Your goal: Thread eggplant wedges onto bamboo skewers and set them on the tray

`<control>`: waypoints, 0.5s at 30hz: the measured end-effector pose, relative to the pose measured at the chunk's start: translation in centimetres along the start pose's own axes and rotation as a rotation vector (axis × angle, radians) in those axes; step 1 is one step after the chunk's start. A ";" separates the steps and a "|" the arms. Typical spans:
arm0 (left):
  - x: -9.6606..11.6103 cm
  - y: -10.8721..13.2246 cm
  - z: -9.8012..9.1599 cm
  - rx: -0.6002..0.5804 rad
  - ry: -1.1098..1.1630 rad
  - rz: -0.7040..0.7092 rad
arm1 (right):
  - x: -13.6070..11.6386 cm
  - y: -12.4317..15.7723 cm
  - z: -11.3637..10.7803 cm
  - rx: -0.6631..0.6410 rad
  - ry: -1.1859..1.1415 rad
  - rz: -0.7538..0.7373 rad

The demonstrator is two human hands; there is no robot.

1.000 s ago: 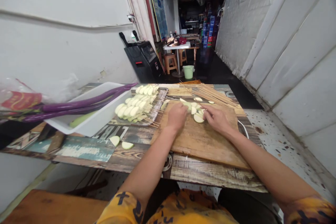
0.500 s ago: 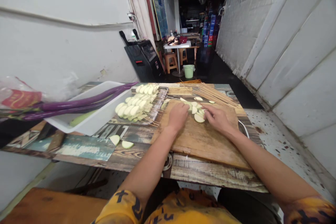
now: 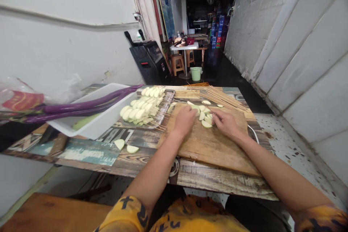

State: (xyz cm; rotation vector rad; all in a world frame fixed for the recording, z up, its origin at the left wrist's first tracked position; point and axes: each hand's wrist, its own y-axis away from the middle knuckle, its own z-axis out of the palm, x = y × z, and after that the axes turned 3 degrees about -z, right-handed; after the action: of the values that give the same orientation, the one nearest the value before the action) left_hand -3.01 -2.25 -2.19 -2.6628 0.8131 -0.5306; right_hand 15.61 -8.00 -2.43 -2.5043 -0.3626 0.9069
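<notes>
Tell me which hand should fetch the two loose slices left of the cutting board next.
Left, probably: the left hand is nearer the two slices; the right hand is farther across the cutting board.

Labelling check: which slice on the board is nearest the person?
The front slice, just left of the right hand; other slices on the board lie farther back.

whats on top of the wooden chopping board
Pale vegetable slices, clustered on the wooden chopping board between the left hand and right hand; anything beneath the hands is hidden.
</notes>
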 end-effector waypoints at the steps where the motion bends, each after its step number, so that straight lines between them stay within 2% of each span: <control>1: 0.0 0.0 0.0 -0.002 0.009 -0.002 | 0.0 0.0 0.0 0.003 0.001 0.000; 8: 0.0 -0.1 0.0 -0.021 0.039 -0.006 | 0.0 0.0 0.0 0.007 0.011 -0.009; 15: -0.3 -0.1 0.6 0.034 0.108 -0.060 | 0.2 0.0 0.1 0.003 -0.009 0.006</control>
State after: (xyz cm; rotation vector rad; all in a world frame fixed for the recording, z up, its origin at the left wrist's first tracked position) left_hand -2.99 -1.90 -2.75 -2.6539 0.7485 -0.7029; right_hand 15.72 -7.85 -2.62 -2.5006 -0.3564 0.9202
